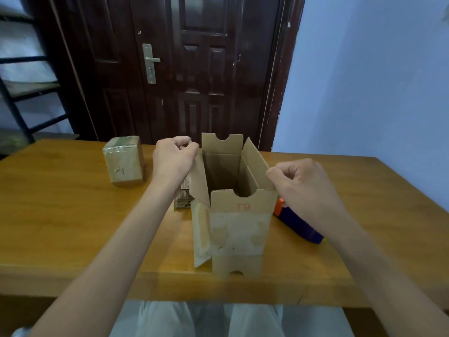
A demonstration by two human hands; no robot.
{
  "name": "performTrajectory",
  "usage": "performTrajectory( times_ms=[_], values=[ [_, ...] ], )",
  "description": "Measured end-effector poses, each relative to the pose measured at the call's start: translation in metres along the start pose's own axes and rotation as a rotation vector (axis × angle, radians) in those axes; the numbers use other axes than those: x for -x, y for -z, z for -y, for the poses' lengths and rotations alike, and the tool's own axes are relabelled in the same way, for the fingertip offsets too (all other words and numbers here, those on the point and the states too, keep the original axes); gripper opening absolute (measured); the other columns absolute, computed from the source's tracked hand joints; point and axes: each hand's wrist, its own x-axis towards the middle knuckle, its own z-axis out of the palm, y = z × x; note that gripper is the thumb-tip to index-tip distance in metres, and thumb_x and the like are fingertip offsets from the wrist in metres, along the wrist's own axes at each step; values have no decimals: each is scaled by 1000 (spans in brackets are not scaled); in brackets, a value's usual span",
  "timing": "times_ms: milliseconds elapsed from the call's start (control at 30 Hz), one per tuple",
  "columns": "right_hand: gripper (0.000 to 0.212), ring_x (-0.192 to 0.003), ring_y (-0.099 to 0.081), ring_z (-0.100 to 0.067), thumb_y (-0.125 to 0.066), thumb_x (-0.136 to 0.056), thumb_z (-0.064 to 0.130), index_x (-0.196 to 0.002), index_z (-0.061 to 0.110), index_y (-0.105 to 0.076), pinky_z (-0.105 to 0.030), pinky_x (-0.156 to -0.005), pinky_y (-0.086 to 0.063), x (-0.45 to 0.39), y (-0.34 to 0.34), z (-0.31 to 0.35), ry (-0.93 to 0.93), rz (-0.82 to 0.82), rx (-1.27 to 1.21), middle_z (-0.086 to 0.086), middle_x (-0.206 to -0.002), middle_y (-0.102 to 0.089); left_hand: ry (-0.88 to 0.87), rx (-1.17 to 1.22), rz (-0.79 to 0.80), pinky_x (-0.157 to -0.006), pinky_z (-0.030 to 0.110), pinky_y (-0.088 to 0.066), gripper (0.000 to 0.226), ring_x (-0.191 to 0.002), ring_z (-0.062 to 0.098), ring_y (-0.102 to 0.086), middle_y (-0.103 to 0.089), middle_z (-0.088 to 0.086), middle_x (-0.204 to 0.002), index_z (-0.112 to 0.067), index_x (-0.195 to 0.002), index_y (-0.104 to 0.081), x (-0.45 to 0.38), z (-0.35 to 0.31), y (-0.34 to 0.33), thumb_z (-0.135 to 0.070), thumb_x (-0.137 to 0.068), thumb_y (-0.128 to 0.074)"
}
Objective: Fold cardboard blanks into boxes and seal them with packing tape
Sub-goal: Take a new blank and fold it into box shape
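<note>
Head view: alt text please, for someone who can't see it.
A person's left hand and right hand pinch the side flaps of an open cardboard box standing on a wooden table. A taped box sits behind, left.

Both forearms extend forward from the near edge of the view, bare to the wrist. The left hand [173, 156] is raised at the far left, back of the hand up, fingers curled and pinching against the thumb. The right hand [301, 183] sits nearer, right of centre, fingers curled inward, thumb pointing left.
</note>
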Motion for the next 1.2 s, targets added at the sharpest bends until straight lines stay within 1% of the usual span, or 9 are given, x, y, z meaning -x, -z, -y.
performTrajectory(
  times_ms=[100,200,300,400,500,633,767,933,1200],
  values=[
    [12,-82,-64,-3,-56,-94,45,-100,36,-60,-29,-70,-57,1,0,6,87,9,238,18,-95,-69,25,-19,54,-88,34,-52,23,-112,22,-63,-72,-3,-115,-15,-112,-80,-10,0,3,-15,-93,-68],
    [47,-114,-57,-2,-49,-96,57,-140,41,-47,-29,-93,-51,10,9,21,332,-37,302,19,-146,-52,42,-6,86,-88,39,-57,22,-113,28,-67,-76,2,-114,-19,-104,-81,-11,1,6,-16,-87,-69],
    [75,-150,-25,-3,-39,-90,84,-155,46,-29,-35,-122,-13,10,18,44,531,238,448,18,-167,-27,33,-3,100,-93,44,-58,20,-110,27,-69,-76,9,-116,-19,-102,-82,-9,-4,7,-16,-86,-69],
    [94,-156,-12,-8,-46,-82,91,-160,49,-14,-30,-121,-8,-1,15,55,540,503,620,16,-171,-15,4,-51,131,-100,43,-57,27,-114,21,-66,-74,2,-121,-16,-114,-80,-8,-10,9,-14,-89,-68],
    [116,-161,6,-21,-63,-79,82,-163,44,7,-42,-126,-16,-23,8,56,442,592,667,5,-174,11,-26,-85,159,-98,40,-58,34,-108,16,-68,-76,-3,-112,-17,-125,-76,-9,-13,13,-15,-93,-66],
    [143,-157,25,-31,-71,-68,86,-157,40,31,-51,-126,5,-60,-5,55,323,681,684,-3,-169,32,-77,-133,151,-90,27,-54,33,-109,12,-64,-72,-1,-120,-15,-131,-73,-9,-12,13,-18,-99,-66],
    [147,-158,20,-37,-70,-63,89,-154,41,35,-57,-127,-1,-77,-8,62,265,785,749,-9,-168,33,-70,-119,144,-93,32,-54,30,-116,17,-62,-72,2,-126,-13,-125,-75,-10,-12,15,-17,-97,-66],
    [146,-159,4,-41,-62,-62,95,-160,35,28,-54,-127,-7,-87,-1,71,264,758,973,-15,-172,18,-95,-132,138,-67,14,-42,32,-79,-2,-54,-70,-8,-99,-16,-130,-73,-8,-13,8,-16,-99,-65],
    [143,-159,21,-32,-68,-64,90,-164,32,18,-54,-124,17,-105,-10,58,293,804,916,-7,-174,15,-122,-170,103,-79,24,-50,36,-73,1,-55,-72,4,-90,-17,-133,-71,-1,-12,7,-20,-98,-65]
  ],
)
